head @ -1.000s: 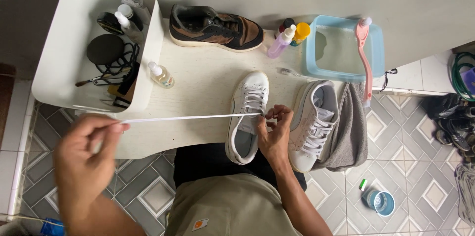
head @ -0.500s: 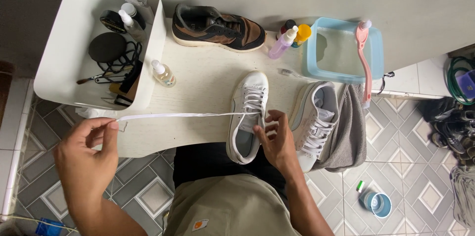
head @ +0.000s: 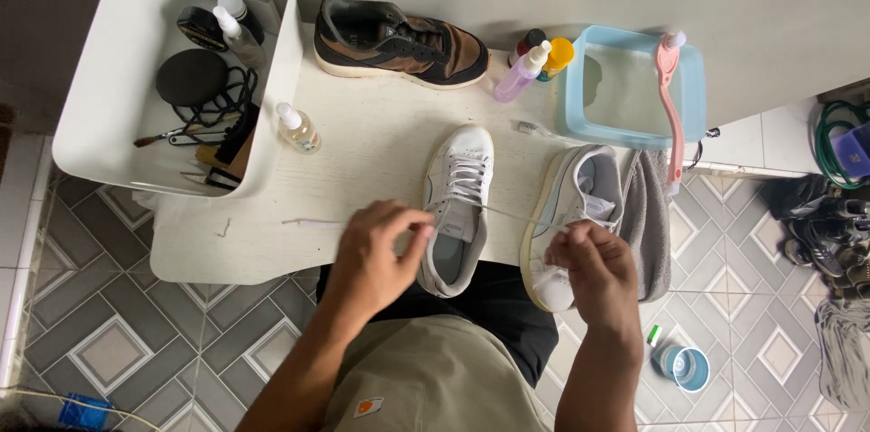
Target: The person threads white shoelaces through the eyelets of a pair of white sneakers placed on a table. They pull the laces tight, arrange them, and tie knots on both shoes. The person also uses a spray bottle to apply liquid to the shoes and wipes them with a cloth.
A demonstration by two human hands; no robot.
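A white sneaker (head: 460, 180) lies upright on the small white table (head: 362, 151), toe away from me. A white shoelace (head: 507, 213) runs from its upper eyelets. My left hand (head: 373, 255) pinches one end of the lace at the sneaker's left side, with the loose tail (head: 313, 223) trailing left on the table. My right hand (head: 594, 269) pinches the other end, stretched taut to the right, in front of a second white sneaker (head: 569, 214) that lies tilted on its side over the table's edge.
A brown and black sneaker (head: 399, 40) lies at the back. A white bin (head: 100, 78) of brushes and bottles overhangs the left. A blue basin (head: 634, 87) with a pink brush (head: 671, 106), spray bottles (head: 526, 69), a grey cloth (head: 645, 214) sit right. Tiled floor below.
My left hand has come in from far left to the sneaker's side. My right hand has moved right, pulling the lace taut toward the second sneaker.
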